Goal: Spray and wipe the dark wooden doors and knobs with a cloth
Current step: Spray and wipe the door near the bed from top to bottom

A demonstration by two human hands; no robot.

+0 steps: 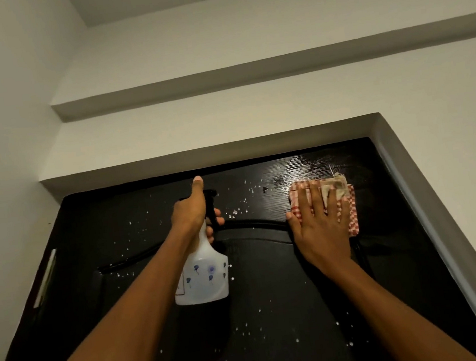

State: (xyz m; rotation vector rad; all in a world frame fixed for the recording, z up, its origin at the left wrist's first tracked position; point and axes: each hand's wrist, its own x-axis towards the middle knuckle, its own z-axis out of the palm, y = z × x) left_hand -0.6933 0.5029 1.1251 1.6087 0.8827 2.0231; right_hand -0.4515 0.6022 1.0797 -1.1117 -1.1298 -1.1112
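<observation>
The dark wooden door [276,296] fills the lower half of the head view, dotted with white spray droplets. My left hand [194,213] grips the neck of a white spray bottle [204,275] with a black trigger head, thumb pointing up, held near the door's upper middle. My right hand [319,224] lies flat, fingers spread, pressing a red-and-white checked cloth [348,211] against the door's upper right. A wet, shiny streak [299,169] shows on the door just above the cloth. No knob is in view.
A white recessed door frame [413,187] runs along the top and right of the door. White walls and a ledge [217,80] rise above. A pale strip [45,278] sits on the door's left edge.
</observation>
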